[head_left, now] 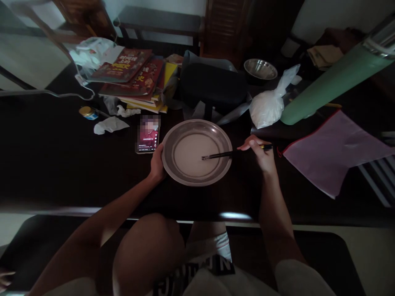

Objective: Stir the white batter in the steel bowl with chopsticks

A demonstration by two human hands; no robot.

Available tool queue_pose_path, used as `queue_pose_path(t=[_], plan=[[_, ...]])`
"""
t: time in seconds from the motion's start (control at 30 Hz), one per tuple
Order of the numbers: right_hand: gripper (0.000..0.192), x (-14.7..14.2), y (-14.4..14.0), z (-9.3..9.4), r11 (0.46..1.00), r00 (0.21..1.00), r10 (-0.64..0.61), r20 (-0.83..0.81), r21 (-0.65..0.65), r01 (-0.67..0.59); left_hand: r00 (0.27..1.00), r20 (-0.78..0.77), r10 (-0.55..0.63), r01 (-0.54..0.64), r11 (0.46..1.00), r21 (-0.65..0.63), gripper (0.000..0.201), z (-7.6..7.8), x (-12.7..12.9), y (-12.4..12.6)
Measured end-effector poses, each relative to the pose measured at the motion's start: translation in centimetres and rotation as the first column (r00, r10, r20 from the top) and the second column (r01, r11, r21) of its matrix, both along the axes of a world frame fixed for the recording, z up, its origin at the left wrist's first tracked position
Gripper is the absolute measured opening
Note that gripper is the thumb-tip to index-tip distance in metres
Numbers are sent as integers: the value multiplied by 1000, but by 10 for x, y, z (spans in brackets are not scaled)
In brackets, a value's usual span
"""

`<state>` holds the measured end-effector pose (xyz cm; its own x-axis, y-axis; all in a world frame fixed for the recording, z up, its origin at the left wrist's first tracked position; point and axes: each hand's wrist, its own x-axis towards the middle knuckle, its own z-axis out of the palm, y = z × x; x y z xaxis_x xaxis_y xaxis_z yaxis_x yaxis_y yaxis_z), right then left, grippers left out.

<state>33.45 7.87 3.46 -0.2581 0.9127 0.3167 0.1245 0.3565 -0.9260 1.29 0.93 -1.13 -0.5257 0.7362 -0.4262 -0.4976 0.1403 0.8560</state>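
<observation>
A round metal basin (197,181) stands on the dark table and holds a pale, whitish liquid or batter (193,150). With its fingers against the left rim, my left hand (158,164) grips the basin. My right hand (259,152), off to the right, is closed around dark chopsticks (220,155). Their tips reach over the basin's middle and touch the pale contents, with a little of it on the ends. Just left of the basin lies a phone (148,135) with its screen lit.
Stacked books (129,76), crumpled tissues (111,124) and a small gold-lidded jar (88,112) are at the back left. Behind the basin sits a black bag (212,84). A tied bag of white powder (266,109), a metal bowl (261,69), a green tumbler (336,82) and a pink pouch (333,156) occupy the right.
</observation>
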Motion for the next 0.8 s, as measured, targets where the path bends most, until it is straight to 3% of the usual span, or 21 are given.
queue_pose_path(t=[0.17, 0.27, 0.33, 0.5, 0.67, 0.8], plan=[[29, -4, 0, -1, 988, 987, 152, 52, 1, -153, 1000, -14, 6, -6, 1000, 17, 31, 0, 1, 0], [33, -2, 1, -1, 1000, 999, 4, 36, 14, -4, 1000, 5, -14, 13, 1000, 27, 29, 4, 3, 0], [37, -1, 1, -1, 1000, 1000, -22, 12, -16, 22, 1000, 4, -20, 20, 1000, 20, 28, 7, 4, 0], [31, -4, 1, -1, 987, 985, 159, 61, -28, -158, 1000, 9, 3, -3, 1000, -11, 24, 9, 4, 1], [35, 0, 1, -2, 1000, 1000, -2, 20, -12, 2, 1000, 18, -3, 4, 1000, -26, 23, 8, 4, 1], [32, -3, 0, -2, 988, 988, 151, 40, -50, -149, 1000, 7, -6, 6, 1000, 11, 23, 8, 5, 0]])
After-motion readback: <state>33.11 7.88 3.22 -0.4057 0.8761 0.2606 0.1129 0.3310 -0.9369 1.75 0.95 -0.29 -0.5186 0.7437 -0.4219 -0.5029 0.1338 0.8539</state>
